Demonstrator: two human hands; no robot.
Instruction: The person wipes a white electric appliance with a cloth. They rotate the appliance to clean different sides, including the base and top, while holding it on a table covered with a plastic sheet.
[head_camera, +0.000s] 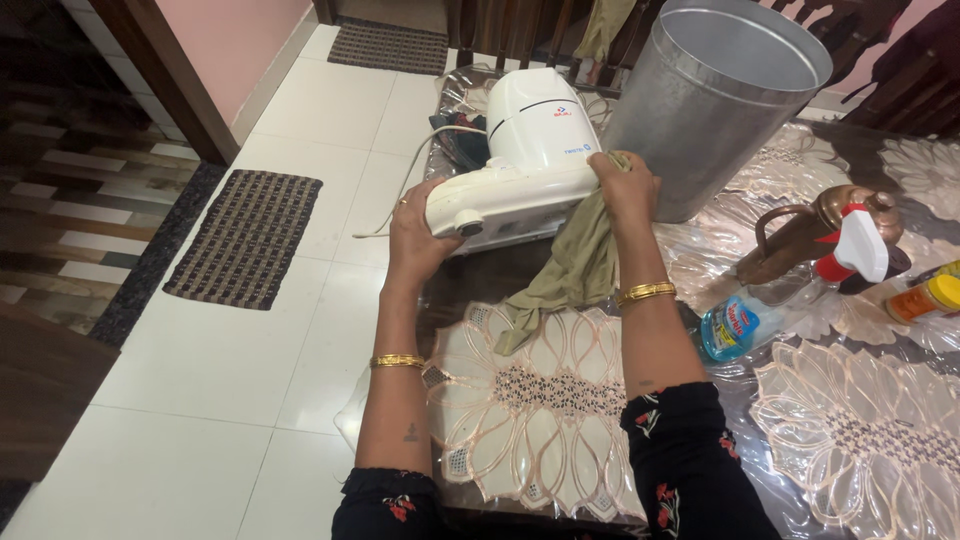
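Observation:
A white kitchen appliance base (520, 165) lies tilted on its side at the table's far left edge. My left hand (418, 235) grips its lower front corner beside a round knob. An olive-green cloth (575, 265) is pressed against the appliance's right side by my right hand (625, 185); the rest of the cloth hangs down onto the table. Both wrists wear gold bangles. A white cord runs off the appliance to the left.
A big grey metal bin (715, 100) stands just right of the appliance. A spray bottle (790, 295) lies on its side near a copper jug (815, 235) and an orange-lidded jar (925, 298). Floral placemats (540, 400) cover the plastic-sheeted table. A brown doormat (245, 238) lies on the white floor.

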